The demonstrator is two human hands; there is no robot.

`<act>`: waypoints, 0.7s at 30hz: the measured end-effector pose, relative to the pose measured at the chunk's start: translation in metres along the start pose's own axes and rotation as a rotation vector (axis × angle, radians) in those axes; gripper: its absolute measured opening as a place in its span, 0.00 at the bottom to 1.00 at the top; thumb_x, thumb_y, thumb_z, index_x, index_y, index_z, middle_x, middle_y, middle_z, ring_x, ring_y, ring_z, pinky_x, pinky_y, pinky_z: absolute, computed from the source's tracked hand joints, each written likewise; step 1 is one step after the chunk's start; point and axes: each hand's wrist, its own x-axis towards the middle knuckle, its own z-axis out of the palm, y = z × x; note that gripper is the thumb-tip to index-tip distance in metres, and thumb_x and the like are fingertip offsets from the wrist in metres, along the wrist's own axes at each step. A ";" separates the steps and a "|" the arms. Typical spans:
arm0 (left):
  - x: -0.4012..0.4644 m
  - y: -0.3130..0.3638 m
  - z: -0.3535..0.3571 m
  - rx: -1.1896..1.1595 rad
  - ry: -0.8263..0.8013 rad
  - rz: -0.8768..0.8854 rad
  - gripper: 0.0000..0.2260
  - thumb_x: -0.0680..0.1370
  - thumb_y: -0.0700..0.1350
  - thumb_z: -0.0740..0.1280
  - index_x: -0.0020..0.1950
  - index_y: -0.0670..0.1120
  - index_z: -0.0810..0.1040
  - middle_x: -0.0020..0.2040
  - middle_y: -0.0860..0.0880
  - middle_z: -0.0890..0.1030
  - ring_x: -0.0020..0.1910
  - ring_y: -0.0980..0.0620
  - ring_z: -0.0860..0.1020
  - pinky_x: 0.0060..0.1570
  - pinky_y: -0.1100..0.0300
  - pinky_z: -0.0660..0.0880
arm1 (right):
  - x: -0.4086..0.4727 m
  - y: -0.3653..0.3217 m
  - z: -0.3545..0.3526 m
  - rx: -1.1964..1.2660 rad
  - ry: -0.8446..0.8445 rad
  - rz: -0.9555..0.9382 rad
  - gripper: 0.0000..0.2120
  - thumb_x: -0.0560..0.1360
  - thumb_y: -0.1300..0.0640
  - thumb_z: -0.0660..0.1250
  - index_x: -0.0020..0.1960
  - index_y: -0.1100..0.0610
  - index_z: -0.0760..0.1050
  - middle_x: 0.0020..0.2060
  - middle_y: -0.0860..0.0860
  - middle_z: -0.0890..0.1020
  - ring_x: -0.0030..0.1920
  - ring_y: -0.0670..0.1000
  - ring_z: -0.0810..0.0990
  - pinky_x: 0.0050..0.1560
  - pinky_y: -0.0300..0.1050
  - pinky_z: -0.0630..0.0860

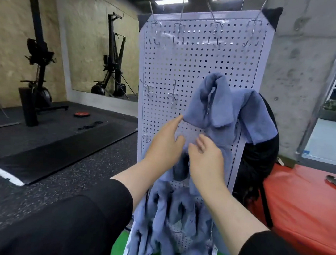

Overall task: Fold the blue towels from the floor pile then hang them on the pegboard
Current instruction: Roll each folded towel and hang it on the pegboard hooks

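A white pegboard [200, 56] stands upright in front of me with metal hooks across its top and middle rows. Two folded blue towels hang on its right middle hooks: one [210, 102] near the centre, another [261, 118] at the right edge. Several more blue towels [172, 223] hang in the lower rows. My left hand [165, 141] is raised, fingers extended, fingertips touching the lower left corner of the centre towel. My right hand [206, 160] hovers just below that towel with relaxed fingers, holding nothing.
Black gym machines [37, 62] stand at the left by a wall mirror. A black floor mat [62, 151] lies at the left. A red padded mat [306, 212] sits at the right, and a black bag [258, 163] hangs behind the pegboard. A concrete pillar [298, 76] rises behind.
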 end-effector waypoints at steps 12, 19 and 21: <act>-0.239 -0.217 -0.105 0.627 -0.194 -0.193 0.13 0.81 0.43 0.62 0.63 0.48 0.80 0.58 0.47 0.82 0.56 0.43 0.80 0.52 0.46 0.77 | -0.203 0.127 0.141 -0.423 -0.773 0.005 0.12 0.78 0.52 0.70 0.59 0.55 0.82 0.48 0.56 0.86 0.45 0.53 0.82 0.51 0.48 0.77; -0.368 -0.362 -0.159 0.861 -0.837 -0.478 0.17 0.84 0.48 0.59 0.72 0.52 0.73 0.68 0.47 0.77 0.66 0.45 0.76 0.59 0.53 0.72 | -0.332 0.233 0.235 -0.667 -1.140 0.056 0.19 0.80 0.48 0.68 0.68 0.54 0.76 0.61 0.57 0.82 0.61 0.58 0.80 0.59 0.48 0.74; -0.389 -0.389 -0.161 0.848 -0.926 -0.502 0.17 0.83 0.49 0.61 0.72 0.52 0.74 0.67 0.47 0.77 0.66 0.44 0.76 0.58 0.53 0.73 | -0.366 0.256 0.253 -0.704 -1.259 0.010 0.21 0.80 0.49 0.66 0.70 0.55 0.74 0.65 0.55 0.80 0.64 0.57 0.78 0.62 0.47 0.73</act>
